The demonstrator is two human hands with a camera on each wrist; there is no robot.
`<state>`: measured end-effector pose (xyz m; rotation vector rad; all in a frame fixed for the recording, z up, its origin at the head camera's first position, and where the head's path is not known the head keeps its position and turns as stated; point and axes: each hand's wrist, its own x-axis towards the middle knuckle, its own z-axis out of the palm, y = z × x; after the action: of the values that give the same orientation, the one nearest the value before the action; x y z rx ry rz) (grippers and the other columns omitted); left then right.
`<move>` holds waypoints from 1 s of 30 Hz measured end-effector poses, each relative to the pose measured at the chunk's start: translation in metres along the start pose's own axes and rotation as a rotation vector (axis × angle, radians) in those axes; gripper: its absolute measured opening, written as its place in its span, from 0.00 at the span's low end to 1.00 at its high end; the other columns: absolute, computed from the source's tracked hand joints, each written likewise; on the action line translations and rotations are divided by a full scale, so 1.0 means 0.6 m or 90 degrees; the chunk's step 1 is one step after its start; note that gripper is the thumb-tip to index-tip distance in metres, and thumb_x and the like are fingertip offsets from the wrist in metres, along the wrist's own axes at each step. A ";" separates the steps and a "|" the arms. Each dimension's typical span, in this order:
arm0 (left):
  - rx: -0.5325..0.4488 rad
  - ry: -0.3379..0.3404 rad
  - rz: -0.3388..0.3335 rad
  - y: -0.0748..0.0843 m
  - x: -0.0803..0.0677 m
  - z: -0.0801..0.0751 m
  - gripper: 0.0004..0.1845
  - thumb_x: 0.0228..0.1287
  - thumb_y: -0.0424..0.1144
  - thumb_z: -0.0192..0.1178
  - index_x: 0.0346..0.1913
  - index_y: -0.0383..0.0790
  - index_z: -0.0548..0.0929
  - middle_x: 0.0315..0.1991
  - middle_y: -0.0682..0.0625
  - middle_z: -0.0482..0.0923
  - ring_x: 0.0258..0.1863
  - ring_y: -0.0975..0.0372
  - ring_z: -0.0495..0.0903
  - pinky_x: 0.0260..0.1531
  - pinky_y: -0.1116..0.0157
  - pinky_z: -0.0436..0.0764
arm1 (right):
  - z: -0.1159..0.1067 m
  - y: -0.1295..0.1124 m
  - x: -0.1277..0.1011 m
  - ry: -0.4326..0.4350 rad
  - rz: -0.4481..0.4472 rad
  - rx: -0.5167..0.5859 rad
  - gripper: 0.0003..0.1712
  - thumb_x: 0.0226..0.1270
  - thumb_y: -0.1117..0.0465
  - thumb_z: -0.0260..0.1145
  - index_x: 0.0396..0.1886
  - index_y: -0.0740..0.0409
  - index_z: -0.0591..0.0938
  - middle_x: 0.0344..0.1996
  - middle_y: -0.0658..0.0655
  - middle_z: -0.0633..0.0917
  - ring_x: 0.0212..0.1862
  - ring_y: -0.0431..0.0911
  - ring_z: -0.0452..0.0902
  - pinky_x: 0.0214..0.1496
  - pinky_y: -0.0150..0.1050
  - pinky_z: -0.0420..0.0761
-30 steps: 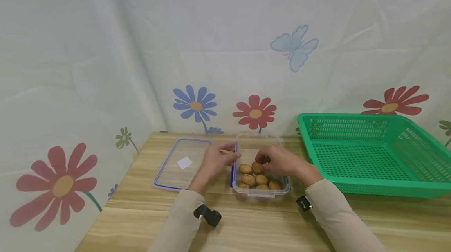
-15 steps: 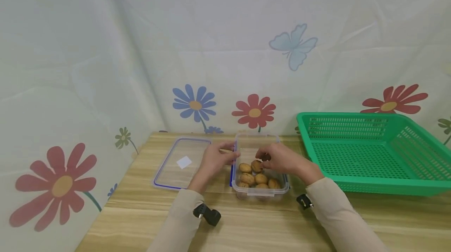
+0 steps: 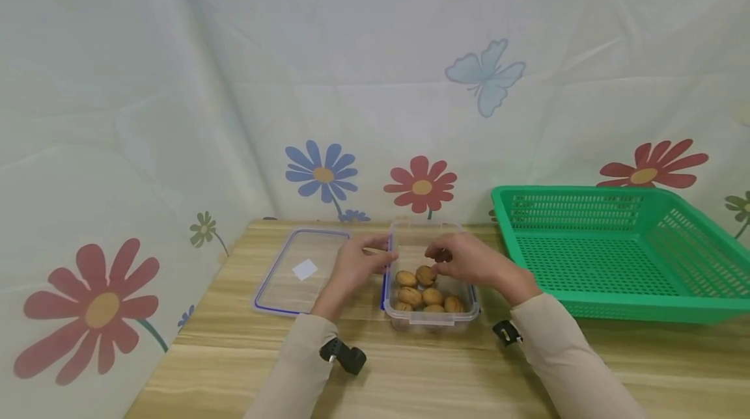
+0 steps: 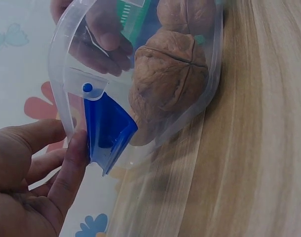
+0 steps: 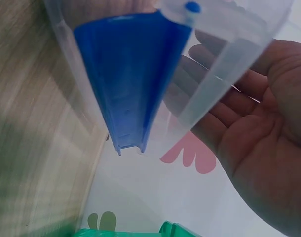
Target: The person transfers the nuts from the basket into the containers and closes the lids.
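A clear plastic food box [image 3: 433, 319] with blue side latches stands without its lid on the table. Several walnuts [image 3: 432, 296] lie in its near part. My left hand [image 3: 359, 264] pinches the box's left rim between thumb and fingers, close to the blue latch [image 4: 108, 126] in the left wrist view. Over the right side of the box, my right hand [image 3: 477, 264] reaches in with loosely bent fingers and nothing between them. Its thumb is beside one walnut [image 3: 426, 275]; whether they touch, I cannot tell. In the right wrist view, the box wall partly covers the right fingers.
The clear lid [image 3: 275, 276] with a blue seal lies left of the box, a white paper square [image 3: 305, 269] on it. A large green plastic basket [image 3: 615, 305] stands at the right. A flowered white curtain [image 3: 375, 81] hangs behind the wooden table [image 3: 422, 373].
My right hand has let go of the walnut, which now lies with the others, and its fingers have drawn slightly up and away. The left hand keeps its place on the rim.
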<state>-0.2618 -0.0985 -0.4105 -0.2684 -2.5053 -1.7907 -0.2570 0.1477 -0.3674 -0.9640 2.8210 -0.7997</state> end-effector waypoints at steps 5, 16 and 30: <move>-0.004 -0.005 0.003 0.001 0.001 -0.002 0.24 0.69 0.35 0.73 0.65 0.30 0.84 0.54 0.37 0.87 0.36 0.52 0.91 0.40 0.55 0.92 | -0.006 -0.003 -0.002 0.029 -0.008 0.016 0.13 0.71 0.66 0.74 0.53 0.63 0.89 0.47 0.56 0.90 0.48 0.49 0.87 0.54 0.47 0.89; 0.017 -0.006 0.010 0.017 -0.005 -0.038 0.27 0.73 0.46 0.71 0.67 0.33 0.83 0.60 0.40 0.84 0.46 0.44 0.90 0.46 0.52 0.91 | -0.017 -0.042 -0.008 0.118 0.000 0.119 0.18 0.76 0.60 0.71 0.61 0.62 0.85 0.53 0.58 0.89 0.55 0.52 0.86 0.59 0.50 0.87; 0.094 0.047 0.074 0.044 -0.026 -0.152 0.32 0.75 0.59 0.64 0.70 0.40 0.82 0.65 0.42 0.82 0.52 0.48 0.89 0.53 0.50 0.88 | 0.021 -0.125 0.033 0.212 -0.001 0.295 0.27 0.77 0.55 0.71 0.70 0.59 0.79 0.63 0.60 0.84 0.59 0.55 0.85 0.59 0.52 0.87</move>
<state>-0.2475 -0.1780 -0.3579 -0.3258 -2.4983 -1.5364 -0.2285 0.0803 -0.3395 -0.8172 2.6715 -1.6529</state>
